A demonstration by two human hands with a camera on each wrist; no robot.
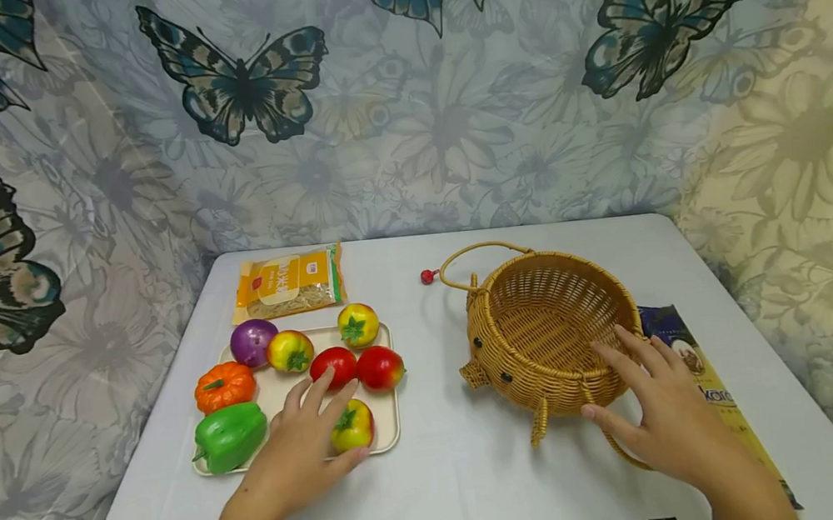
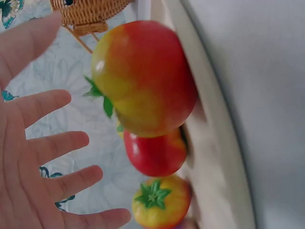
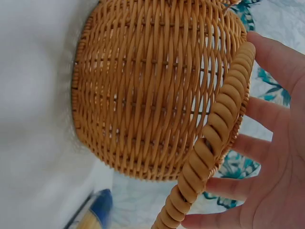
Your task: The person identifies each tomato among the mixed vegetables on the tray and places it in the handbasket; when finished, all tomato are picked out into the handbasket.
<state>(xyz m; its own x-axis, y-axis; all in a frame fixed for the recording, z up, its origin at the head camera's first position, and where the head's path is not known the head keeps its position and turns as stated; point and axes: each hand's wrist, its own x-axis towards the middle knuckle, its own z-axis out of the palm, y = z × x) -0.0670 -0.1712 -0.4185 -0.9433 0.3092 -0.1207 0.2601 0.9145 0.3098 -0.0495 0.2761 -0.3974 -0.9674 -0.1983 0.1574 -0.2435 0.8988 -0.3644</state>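
Head cam first: the left hand (image 1: 299, 451) is hovering over the tray's near edge with its fingers loosely spread, so it's blocking part of the cream tray (image 1: 272, 387) and bits of the near fruit (image 1: 353, 425), which is sitting by the near right corner. Both forearms are getting cut off at the bottom. The right hand (image 1: 672, 411) is reaching over the basket's near right rim, fingers spread, and it's partly covering a blue-yellow bag (image 1: 715, 386) along the table's right edge. The tray is also holding a purple vegetable (image 1: 254, 343), a pumpkin (image 1: 224, 387), a green pepper (image 1: 230, 439), two red fruits (image 1: 382, 368) and two more yellow-red ones (image 1: 290, 352). The pig basket (image 1: 549, 389) is showing its woven bottom.

Left wrist: the near fruit is hiding most of what's behind it; a gap is showing between it and the thumb. The palm is running off-frame.

Right wrist: the thumb is lying right by the basket handle (image 3: 209, 138), whose lower end is getting cropped. Can't tell if they're touching.
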